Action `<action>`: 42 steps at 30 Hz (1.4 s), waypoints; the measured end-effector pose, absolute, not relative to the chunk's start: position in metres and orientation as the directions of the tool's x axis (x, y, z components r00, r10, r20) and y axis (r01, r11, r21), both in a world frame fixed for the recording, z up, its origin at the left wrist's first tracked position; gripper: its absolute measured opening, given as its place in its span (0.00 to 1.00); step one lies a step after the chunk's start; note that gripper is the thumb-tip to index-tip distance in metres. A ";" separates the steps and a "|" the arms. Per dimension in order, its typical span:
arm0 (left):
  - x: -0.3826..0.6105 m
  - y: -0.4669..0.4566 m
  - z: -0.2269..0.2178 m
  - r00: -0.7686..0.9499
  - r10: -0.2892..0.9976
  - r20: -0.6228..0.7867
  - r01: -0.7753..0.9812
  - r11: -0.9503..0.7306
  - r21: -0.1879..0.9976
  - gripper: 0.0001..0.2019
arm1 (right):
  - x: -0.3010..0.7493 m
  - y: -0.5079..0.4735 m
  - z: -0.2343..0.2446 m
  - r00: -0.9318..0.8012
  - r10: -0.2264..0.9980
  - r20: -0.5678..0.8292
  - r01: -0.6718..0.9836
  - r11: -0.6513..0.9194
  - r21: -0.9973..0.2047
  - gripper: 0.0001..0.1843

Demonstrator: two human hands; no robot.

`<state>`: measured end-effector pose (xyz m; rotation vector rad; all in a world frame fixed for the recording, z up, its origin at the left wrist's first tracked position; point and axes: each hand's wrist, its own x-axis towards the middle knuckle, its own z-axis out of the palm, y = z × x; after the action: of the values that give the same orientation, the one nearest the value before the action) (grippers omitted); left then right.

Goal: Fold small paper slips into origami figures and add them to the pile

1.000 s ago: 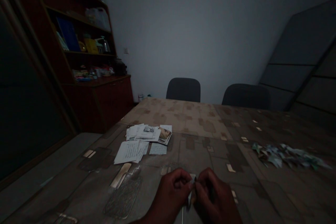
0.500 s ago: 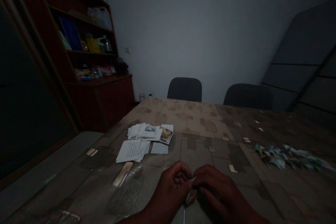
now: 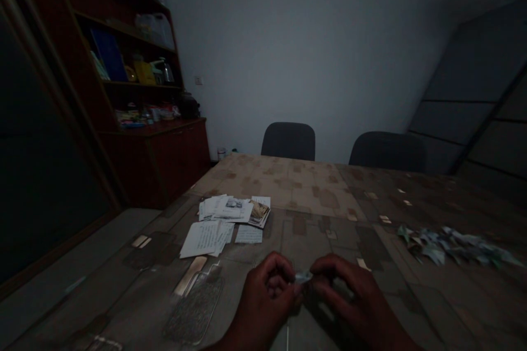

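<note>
Both my hands meet low over the table's near edge in dim light. My left hand (image 3: 265, 299) and my right hand (image 3: 354, 301) pinch a small folded piece of paper (image 3: 303, 277) between their fingertips. A spread of cut paper sheets (image 3: 224, 219) lies on the patterned table (image 3: 313, 192) to the front left of my hands. A heap of small folded paper pieces (image 3: 448, 245) lies to the right.
Two dark chairs (image 3: 288, 141) (image 3: 387, 151) stand at the table's far side. A wooden shelf unit (image 3: 135, 88) with books and bottles stands at the left against the wall. A grey panel (image 3: 481, 93) leans at the right.
My hands have drawn slightly apart and the small paper piece now shows flatter between the fingertips. The camera has shifted a little.
</note>
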<state>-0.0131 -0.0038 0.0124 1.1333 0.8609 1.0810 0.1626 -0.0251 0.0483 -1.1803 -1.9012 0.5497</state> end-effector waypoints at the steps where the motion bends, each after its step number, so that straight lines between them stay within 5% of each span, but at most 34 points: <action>1: -0.014 -0.004 0.015 0.252 0.968 -0.007 -0.220 0.065 0.973 0.11 | 0.161 -0.026 0.046 -0.172 0.907 0.385 0.526 0.415 -0.743 0.03; 8: -0.017 -0.003 0.019 0.183 0.982 0.033 -0.105 -0.014 0.994 0.10 | 0.141 -0.036 0.022 -0.078 0.959 0.273 0.491 0.275 -0.827 0.05; 16: -0.013 -0.004 0.011 0.253 0.966 0.050 0.092 -0.075 0.993 0.02 | 0.142 -0.035 0.017 0.005 0.944 0.329 0.569 0.268 -0.778 0.07; 34: -0.008 0.001 0.004 0.290 0.952 -0.095 -0.086 0.125 0.988 0.03 | 0.141 -0.038 0.003 -0.155 0.846 0.510 0.733 0.444 -0.516 0.07; 42: -0.013 -0.002 0.012 0.299 0.951 -0.080 -0.136 0.125 0.983 0.09 | 0.138 -0.044 0.017 -0.108 0.913 0.392 0.598 0.375 -0.708 0.15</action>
<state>-0.0128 -0.0015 0.0117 1.1486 0.9295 0.9870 0.1383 -0.0437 0.0174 -1.3216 -1.8098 0.4807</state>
